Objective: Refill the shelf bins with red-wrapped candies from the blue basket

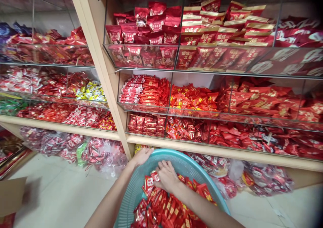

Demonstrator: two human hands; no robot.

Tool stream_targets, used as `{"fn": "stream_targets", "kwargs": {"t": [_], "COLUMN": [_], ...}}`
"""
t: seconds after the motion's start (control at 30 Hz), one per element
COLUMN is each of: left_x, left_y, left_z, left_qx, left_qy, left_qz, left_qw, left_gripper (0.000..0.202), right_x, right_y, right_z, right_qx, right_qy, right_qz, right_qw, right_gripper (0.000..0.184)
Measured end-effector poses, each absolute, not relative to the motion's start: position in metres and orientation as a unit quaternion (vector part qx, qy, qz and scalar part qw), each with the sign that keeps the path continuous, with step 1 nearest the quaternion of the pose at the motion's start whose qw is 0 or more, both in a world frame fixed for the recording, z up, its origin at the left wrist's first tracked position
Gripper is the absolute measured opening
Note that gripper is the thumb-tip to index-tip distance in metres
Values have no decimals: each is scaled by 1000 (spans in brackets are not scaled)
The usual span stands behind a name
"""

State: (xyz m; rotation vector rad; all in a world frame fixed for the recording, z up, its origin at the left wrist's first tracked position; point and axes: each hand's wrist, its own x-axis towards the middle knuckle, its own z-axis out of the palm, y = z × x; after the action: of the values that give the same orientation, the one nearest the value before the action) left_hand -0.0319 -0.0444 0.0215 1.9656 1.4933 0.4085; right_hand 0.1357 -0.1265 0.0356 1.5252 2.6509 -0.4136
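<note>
A teal plastic basket (131, 194) sits low in front of me, partly filled with small red candy packets (164, 209). My left hand (142, 156) grips the basket's far rim, fingers curled over the edge. My right hand (166, 177) is inside the basket with its fingers closed round a few red packets near the far side. Straight ahead, clear acrylic bins (146, 101) on wooden shelves hold more red packets.
A wooden shelf post (106, 73) divides two shelving bays full of sweets. Clear plastic bags of candy (106, 155) lie on the pale tiled floor beneath the lowest shelf. A cardboard box corner (11, 196) sits at the lower left.
</note>
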Motion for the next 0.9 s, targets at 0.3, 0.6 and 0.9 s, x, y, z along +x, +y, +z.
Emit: {"fn": "stream_targets", "kwargs": {"t": [0.3,0.6,0.9], "left_x": [-34,-35,-36], "left_y": [-44,-44,-46], "left_z": [17,14,16], "left_qx": [740,742,745], "left_qy": [578,572,571], "left_qz": [154,161,165], "left_qw": [309,310,303], "left_gripper": [59,59,58], "right_x": [127,123,114], "right_y": [-142,-154,-154], "right_z": [29,-4,11], "right_qx": [473,503,486], "right_qy": [870,864,872], "right_qz": [-138,3,-52], "right_qw": [30,-14,41], "right_gripper": [61,45,42]}}
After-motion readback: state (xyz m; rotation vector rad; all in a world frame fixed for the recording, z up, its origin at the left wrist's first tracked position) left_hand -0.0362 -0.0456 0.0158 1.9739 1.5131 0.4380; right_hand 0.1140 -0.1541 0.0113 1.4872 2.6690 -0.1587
